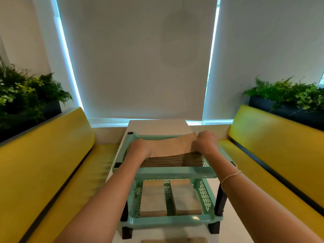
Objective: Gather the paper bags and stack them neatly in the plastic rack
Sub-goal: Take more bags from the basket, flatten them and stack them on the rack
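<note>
both hands clasp the brown paper bag stack [172,156] in the rack's top tray [175,173]: left hand [139,146] one end, right hand [205,142] the other. two stacks [171,197] below; more bags [173,240] nearer, likely unplaced.

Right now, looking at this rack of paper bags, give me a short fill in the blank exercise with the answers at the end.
1. Both hands, the left hand and the right hand, are on the stack of paper bags in the ____ tier of the green plastic rack.
2. The lower tier holds ____ stacks of bags, side by side.
3. The benches on either side are ____ in colour.
4. The bracelet is on the ____ wrist.

Answers: upper; two; yellow; right
</note>
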A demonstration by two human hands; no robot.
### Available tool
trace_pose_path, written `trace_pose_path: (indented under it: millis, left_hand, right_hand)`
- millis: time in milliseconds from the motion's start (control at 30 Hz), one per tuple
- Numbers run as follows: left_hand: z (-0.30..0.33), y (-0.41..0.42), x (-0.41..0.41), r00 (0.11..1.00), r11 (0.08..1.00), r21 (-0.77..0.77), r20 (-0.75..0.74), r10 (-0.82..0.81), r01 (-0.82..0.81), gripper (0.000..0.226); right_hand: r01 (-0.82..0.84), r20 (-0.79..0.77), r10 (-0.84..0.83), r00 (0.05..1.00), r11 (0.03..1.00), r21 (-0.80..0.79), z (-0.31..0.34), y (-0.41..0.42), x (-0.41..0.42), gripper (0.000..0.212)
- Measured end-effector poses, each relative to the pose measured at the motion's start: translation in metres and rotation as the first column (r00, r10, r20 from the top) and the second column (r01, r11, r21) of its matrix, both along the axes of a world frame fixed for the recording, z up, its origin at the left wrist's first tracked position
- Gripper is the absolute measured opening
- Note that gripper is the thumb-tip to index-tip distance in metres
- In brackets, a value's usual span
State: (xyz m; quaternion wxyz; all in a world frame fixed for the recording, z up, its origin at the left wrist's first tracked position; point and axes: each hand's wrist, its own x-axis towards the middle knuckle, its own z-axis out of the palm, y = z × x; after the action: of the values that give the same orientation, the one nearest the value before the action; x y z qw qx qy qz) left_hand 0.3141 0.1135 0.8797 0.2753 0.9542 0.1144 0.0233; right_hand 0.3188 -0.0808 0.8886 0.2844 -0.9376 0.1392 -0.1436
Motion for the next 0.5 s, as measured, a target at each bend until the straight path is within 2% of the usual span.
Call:
trace_pose_path:
  millis: [67,233,300,367,433,500]
  left_hand:
    - [-0.004,0.000,0.002,1.000,1.000,0.021,-0.026,-0.004,0.005,0.026]
    - [-0.001,-0.001,0.000,0.997,0.996,0.084,-0.074,-0.036,0.043,0.016]
    - [0.003,0.001,-0.002,0.998,0.994,0.096,-0.059,-0.038,0.044,0.016]
    - [0.008,0.002,-0.006,1.000,0.998,0.062,0.007,-0.030,0.030,0.030]
    - [0.014,0.001,-0.020,0.987,0.997,-0.052,0.154,-0.043,0.052,0.045]
    - [0.020,-0.004,-0.047,0.935,0.965,-0.209,0.346,-0.077,0.157,0.041]
  right_hand:
    - [-0.002,-0.011,0.002,1.000,0.999,-0.035,-0.002,-0.001,0.000,0.013]
    - [-0.006,-0.030,0.004,1.000,0.999,-0.048,-0.004,-0.002,-0.001,0.007]
    - [0.000,-0.003,0.000,1.000,0.999,-0.051,-0.003,-0.001,-0.006,0.011]
    - [0.007,0.068,-0.004,0.998,0.999,-0.041,0.002,0.001,-0.016,0.023]
    - [0.012,0.171,-0.010,0.985,1.000,-0.013,0.010,0.005,-0.035,0.034]
    - [-0.021,0.269,0.005,0.963,0.998,0.054,0.014,0.009,-0.064,0.037]
